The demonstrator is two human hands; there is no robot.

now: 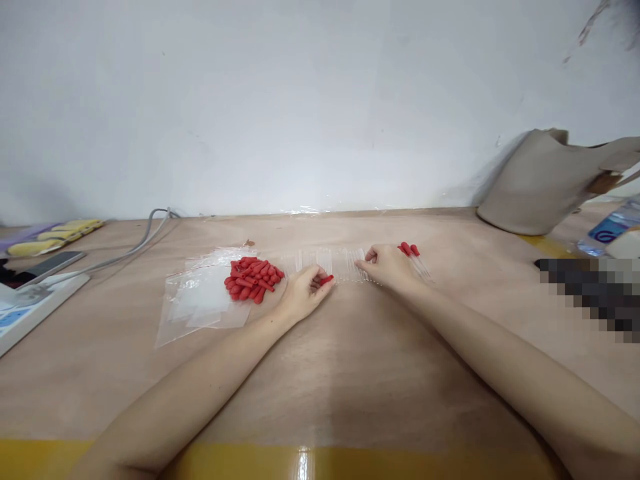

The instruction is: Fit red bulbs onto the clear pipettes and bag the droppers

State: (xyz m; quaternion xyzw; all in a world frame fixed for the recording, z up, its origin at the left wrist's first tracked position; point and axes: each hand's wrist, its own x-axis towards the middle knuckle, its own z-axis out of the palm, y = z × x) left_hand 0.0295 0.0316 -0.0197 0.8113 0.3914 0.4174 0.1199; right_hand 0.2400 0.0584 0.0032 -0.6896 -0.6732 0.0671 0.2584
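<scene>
Centrally, two bare hands work above a brown-covered table (310,387), both forearms reaching in from the near side. The left hand (301,293) is curled, its thumb and fingers pinching one small red bulb (327,280), whose narrow shape points toward the right hand (387,263). Between the hands, and slightly beyond them, lies a row of thin clear tubes (343,265), set side by side and pointing away from the person. The right hand bends over the right end of this row, thumb and forefinger brought close together among the tubes; whether a tube is between them cannot be told. Just to the left of the left hand, a heap of red bulbs (253,279) sits partly on flat clear plastic bags (200,300). Just beyond the right hand, on its right side, lie a few red-topped tubes (416,255), slanting side by side and partly hidden by that hand. Well to the left of both hands are grey cables (146,237) and a dark phone-like slab (53,265). Well to the right, a beige bag (530,180) leans near the white wall (300,107), with a clear bottle (615,223) beside it.
</scene>
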